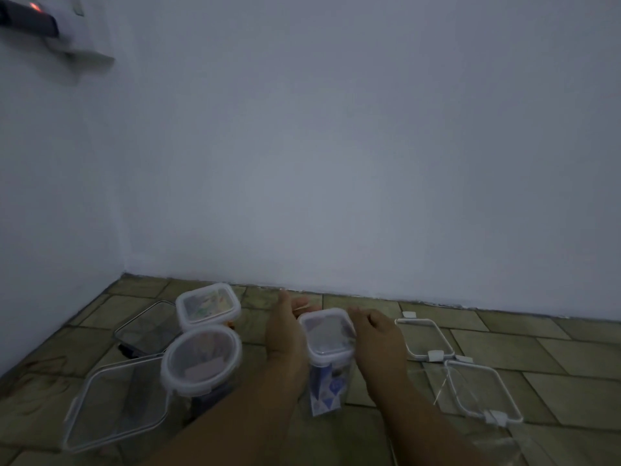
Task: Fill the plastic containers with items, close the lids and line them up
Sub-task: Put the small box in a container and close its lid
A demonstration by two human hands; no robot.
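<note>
A tall clear container (pixel 327 375) with a white-rimmed square lid stands on the tiled floor, with blue and white packets inside. My left hand (pixel 285 331) sits against its left side, fingers stretched past the lid. My right hand (pixel 376 334) curls at the lid's right edge. To the left stand a round lidded container (pixel 201 358) and a square lidded container (pixel 208 306), both with items inside. A large clear container (pixel 117 405) lies at the front left.
Two loose white-rimmed lids lie on the floor at the right, one further back (pixel 425 338) and one nearer (pixel 484 393). A dark flat tray (pixel 148 326) rests behind the round container. White walls meet in a corner at the back left.
</note>
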